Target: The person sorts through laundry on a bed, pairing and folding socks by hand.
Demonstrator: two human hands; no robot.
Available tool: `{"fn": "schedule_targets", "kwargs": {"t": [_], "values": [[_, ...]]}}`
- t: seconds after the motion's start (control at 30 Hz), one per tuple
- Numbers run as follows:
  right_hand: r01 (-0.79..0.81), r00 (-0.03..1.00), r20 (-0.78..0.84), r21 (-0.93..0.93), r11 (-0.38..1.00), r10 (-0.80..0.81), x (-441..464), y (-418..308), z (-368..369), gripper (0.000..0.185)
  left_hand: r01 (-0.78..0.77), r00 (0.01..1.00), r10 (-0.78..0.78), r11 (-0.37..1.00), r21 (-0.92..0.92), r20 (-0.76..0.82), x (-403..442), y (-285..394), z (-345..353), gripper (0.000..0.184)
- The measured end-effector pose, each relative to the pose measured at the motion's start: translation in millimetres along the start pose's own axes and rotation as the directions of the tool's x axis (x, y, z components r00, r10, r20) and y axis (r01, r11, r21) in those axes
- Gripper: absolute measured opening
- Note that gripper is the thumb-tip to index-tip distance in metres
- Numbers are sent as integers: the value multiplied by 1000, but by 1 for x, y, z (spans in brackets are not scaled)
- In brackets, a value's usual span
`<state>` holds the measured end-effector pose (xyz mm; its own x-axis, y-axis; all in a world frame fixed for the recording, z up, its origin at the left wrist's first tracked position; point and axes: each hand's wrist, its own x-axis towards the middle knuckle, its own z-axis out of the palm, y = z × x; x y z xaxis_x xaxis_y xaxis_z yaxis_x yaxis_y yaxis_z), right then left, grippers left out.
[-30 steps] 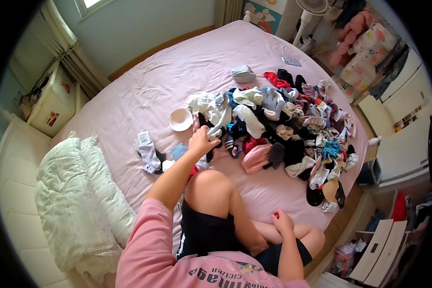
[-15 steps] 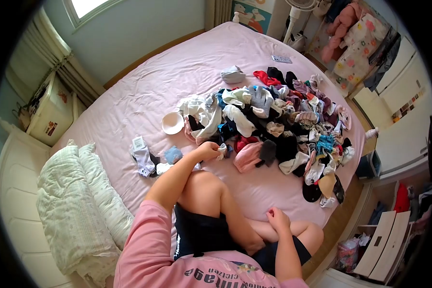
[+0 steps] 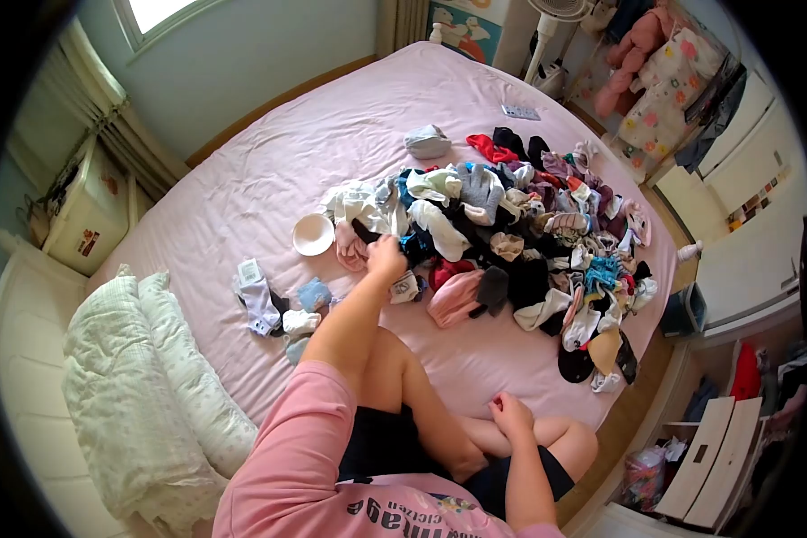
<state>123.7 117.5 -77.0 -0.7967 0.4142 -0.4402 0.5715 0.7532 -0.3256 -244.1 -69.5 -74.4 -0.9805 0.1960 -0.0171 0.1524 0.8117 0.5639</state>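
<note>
My left hand (image 3: 387,258) reaches to the near-left edge of a large heap of socks and small clothes (image 3: 529,220). Its fingers are closed on a white cloth (image 3: 381,215) there, though the fingertips are partly hidden. Just right of that wrist lies a small pale sock (image 3: 407,288). Above my bent leg, my right hand (image 3: 511,413) rests with fingers curled and nothing visible in them. Left of my left forearm are white socks (image 3: 259,308), a folded blue piece (image 3: 314,294) and a white bundle (image 3: 301,322).
A white bowl (image 3: 314,235) sits beside the heap. Behind it are a grey folded cloth (image 3: 427,142) and a phone-like flat object (image 3: 520,112). Pillows (image 3: 139,394) lie at the left on the pink bedsheet (image 3: 269,161). Drawers (image 3: 708,462) stand at the lower right.
My left hand has moved up and slightly left, from the small pale sock to the heap's edge. The sock now lies apart from it. My right hand stays near my leg.
</note>
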Motion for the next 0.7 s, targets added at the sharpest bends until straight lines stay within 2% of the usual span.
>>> {"fn": "schedule_targets", "kwargs": {"t": [0.03,0.07,0.1,0.13,0.17,0.23,0.3,0.33,0.37,0.4,0.43,0.5,0.6,0.63,0.67,0.7], "values": [[15,1000,-21,-6,1000,-15,0,0,-1,24,-88,996,88,996,22,-26,-1,13,8,31],[31,999,-40,-13,999,-32,-2,-2,-3,24,-235,971,231,969,-76,-59,-3,24,13,33],[47,997,-58,-21,999,-49,-4,-4,-4,24,-288,957,290,955,-71,18,-6,43,12,31],[33,998,-45,-10,999,-34,-3,-4,-5,25,-394,918,397,902,-177,-20,-2,40,35,28],[19,999,-30,1,1000,-19,-3,-4,-5,25,-426,903,429,888,-174,-21,-7,49,36,26],[22,1000,-23,10,1000,-22,-3,-2,-3,25,-384,923,381,894,-230,-57,-11,49,36,23],[60,997,-38,9,998,-60,-2,1,1,25,-163,985,140,944,-286,-98,-15,45,22,20],[61,997,-42,-7,998,-61,-2,2,1,25,-95,979,43,963,-254,-201,-13,38,11,17],[62,997,-47,-21,998,-63,-2,0,2,24,54,953,-139,951,-303,-268,-12,37,-7,17],[63,996,-54,-33,997,-65,-1,-1,2,24,204,839,-298,948,-246,-454,-8,31,-11,19],[53,997,-55,-28,998,-55,-1,-2,2,24,311,779,-491,842,-441,-389,-9,29,-26,26],[35,998,-55,-17,999,-36,0,-3,4,23,444,651,-660,732,-517,-375,-4,3,-7,36],[13,999,-30,-37,999,-15,2,-4,3,23,457,805,-593,594,-662,23,12,-24,-8,46],[23,999,-42,-37,999,-24,1,-4,3,22,406,817,-567,696,-592,-106,17,-19,-2,48],[33,998,-52,-38,999,-35,0,-5,3,22,146,877,-393,767,-625,-276,12,-2,-5,47],[44,997,-66,-41,998,-47,0,-5,1,22,-126,868,-210,784,-608,-450,8,18,-9,47]]}}
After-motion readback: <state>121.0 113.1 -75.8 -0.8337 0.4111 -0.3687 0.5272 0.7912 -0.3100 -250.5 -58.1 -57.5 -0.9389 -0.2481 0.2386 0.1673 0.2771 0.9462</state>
